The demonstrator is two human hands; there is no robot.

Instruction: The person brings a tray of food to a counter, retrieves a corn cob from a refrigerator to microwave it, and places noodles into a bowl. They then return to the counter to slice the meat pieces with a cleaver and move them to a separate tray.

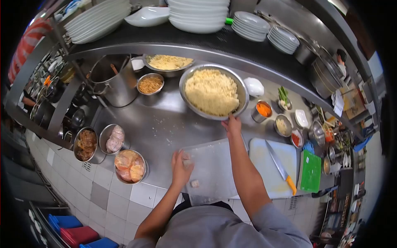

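Observation:
My right hand (pixel 233 125) grips the near rim of a large metal bowl (pixel 184 91), fingers closed on it. Pale yellow crumbs (pixel 211 93) fill much of this bowl. To the left, my left hand (pixel 181 168) is curled low over a translucent plastic sheet or tray (pixel 217 165), its thumb and fingers around a small pale pink piece of raw meat (pixel 186 157). A similar piece of meat (pixel 194 183) lies nearer my body on the plastic. Beside the plastic, a white cutting board (pixel 264 165) carries a yellow-handled knife (pixel 282 167).
Containers of raw meat (pixel 130 165) stand along the counter's left front edge. Behind are a tall pot (pixel 113 78), a bowl of brown bits (pixel 150 84) and another crumb bowl (pixel 169 64). Rightward sit a tin of orange pieces (pixel 262 110) and a green box (pixel 310 171). Overhead, a shelf holds stacked plates (pixel 198 14).

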